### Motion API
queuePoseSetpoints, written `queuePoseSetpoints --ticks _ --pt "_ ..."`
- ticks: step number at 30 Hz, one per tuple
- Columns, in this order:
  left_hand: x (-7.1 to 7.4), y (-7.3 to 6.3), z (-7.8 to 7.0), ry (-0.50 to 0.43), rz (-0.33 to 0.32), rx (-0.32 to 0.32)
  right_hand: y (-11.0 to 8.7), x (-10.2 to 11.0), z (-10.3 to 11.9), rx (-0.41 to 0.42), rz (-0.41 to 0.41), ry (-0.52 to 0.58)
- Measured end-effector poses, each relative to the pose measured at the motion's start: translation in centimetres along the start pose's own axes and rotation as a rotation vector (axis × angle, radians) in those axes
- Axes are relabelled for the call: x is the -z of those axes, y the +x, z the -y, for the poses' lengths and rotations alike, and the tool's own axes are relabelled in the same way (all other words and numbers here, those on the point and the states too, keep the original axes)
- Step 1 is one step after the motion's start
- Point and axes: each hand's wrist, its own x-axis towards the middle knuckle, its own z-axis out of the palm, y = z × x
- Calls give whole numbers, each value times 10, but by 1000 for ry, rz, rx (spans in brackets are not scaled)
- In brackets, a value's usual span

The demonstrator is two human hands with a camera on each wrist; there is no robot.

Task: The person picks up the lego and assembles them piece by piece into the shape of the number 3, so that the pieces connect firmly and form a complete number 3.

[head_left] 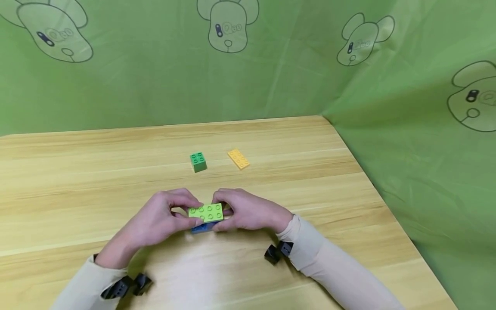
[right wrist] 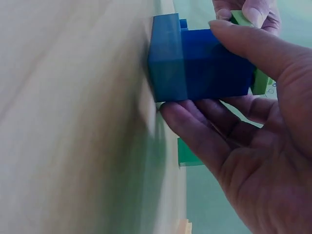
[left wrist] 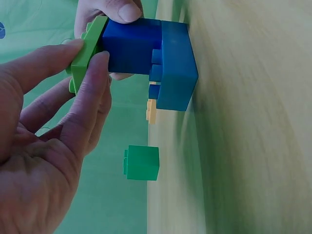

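A lime-green flat building brick (head_left: 210,212) is pinched between the thumb and fingers of my left hand (head_left: 155,219), studs facing up. Directly beneath it is a dark blue brick (left wrist: 131,46), which sits on a lighter blue brick (left wrist: 178,68) on the table. Toward its left end, the lighter blue brick has bare studs. My right hand (head_left: 252,211) grips the blue stack from the right, thumb on the near side and fingers on the far side. The lime brick meets the dark blue top at a slight tilt; whether its studs are engaged I cannot tell.
Farther back on the wooden table (head_left: 97,172) stand a small green brick (head_left: 198,162) and, to its right, a flat yellow-orange brick (head_left: 238,159). Green cloth (head_left: 155,86) with printed bear heads hangs behind the table and along its right side.
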Motion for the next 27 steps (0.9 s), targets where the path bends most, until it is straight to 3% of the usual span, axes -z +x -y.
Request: queuePoseSetpoints --ticks 9,18,27 --pt "2 1 -2 3 19 19 -13 7 7 26 -11 26" --pt "1 2 -1 -12 11 36 -11 4 1 39 13 245" --pt "1 2 1 8 8 33 -6 4 -1 63 31 293"
